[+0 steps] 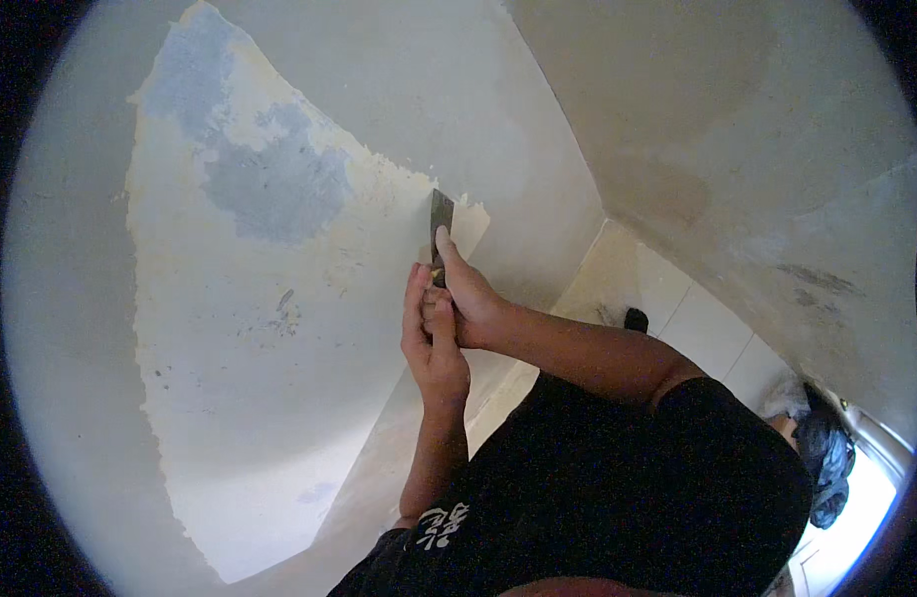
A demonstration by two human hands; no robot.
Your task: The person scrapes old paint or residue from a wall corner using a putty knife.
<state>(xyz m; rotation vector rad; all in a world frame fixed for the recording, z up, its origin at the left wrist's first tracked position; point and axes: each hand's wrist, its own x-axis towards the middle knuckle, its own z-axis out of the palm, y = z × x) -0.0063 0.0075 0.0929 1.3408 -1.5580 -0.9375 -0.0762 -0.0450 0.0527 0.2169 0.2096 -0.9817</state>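
A putty knife (442,213) with a flat metal blade touches the wall at the ragged upper edge of a pale stripped patch (227,298). My right hand (477,302) grips its handle, with the thumb laid along the blade. Coming from below, my left hand (436,351) closes around the handle and the fingers of my right hand, so most of the handle is hidden. Grey-blue areas show within the upper part of the patch. Around it lies duller grey wall coating (429,89), with flaky yellowish bits along the border near the blade tip.
Another wall (727,134) meets this one at a corner on the right, with dark smudges lower down. Pale floor tiles (697,321) show beyond my right arm, and a small black object (636,320) is there. Black plastic (828,463) hangs or lies by a bright opening at lower right.
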